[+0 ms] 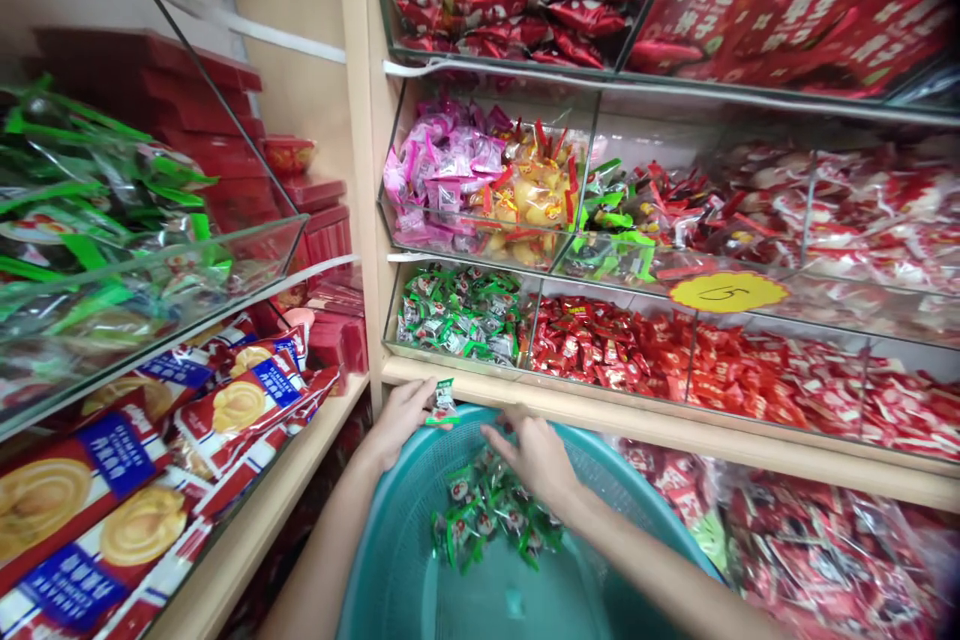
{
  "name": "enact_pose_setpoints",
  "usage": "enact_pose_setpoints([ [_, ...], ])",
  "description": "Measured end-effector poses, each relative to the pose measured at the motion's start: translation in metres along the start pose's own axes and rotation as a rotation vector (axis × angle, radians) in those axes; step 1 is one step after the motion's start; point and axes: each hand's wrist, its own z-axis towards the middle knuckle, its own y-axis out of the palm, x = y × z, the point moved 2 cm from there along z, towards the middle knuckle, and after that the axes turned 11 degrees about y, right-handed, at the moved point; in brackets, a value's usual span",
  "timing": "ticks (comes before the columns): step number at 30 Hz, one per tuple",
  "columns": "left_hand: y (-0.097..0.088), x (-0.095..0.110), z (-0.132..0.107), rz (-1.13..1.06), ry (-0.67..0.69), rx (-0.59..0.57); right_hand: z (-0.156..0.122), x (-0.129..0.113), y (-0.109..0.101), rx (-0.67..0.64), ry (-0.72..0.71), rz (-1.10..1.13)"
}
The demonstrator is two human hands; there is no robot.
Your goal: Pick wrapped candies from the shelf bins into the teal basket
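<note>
My left hand (401, 417) pinches a small green-and-white wrapped candy (443, 401) just above the far rim of a teal plastic basket (390, 560). My right hand (534, 455) reaches palm-down into the basket, fingers curled over a heap of the same green wrapped candies (491, 515); what it grips is hidden. Straight ahead, a clear shelf bin (457, 315) holds more green wrapped candies.
Shelf bins ahead hold red candies (600, 345), pink ones (442, 170), yellow ones (536, 195) and a yellow price tag (727, 292). On the left stand biscuit packs (112, 510), green packets (90, 210) and red boxes (322, 220). Red packets (810, 550) lie under the shelf.
</note>
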Motion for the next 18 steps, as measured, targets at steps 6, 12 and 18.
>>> enact_pose_setpoints([
  [6, -0.001, 0.0, 0.001, -0.005, 0.01, -0.014, 0.047, -0.05, -0.06, 0.214, -0.194, 0.074],
  [12, -0.002, -0.002, 0.0, 0.007, 0.037, -0.02, 0.101, -0.082, -0.06, 0.265, -0.096, 0.054],
  [18, -0.003, -0.004, 0.001, -0.003, 0.063, -0.034, 0.116, -0.093, -0.051, 0.289, -0.075, 0.075],
])
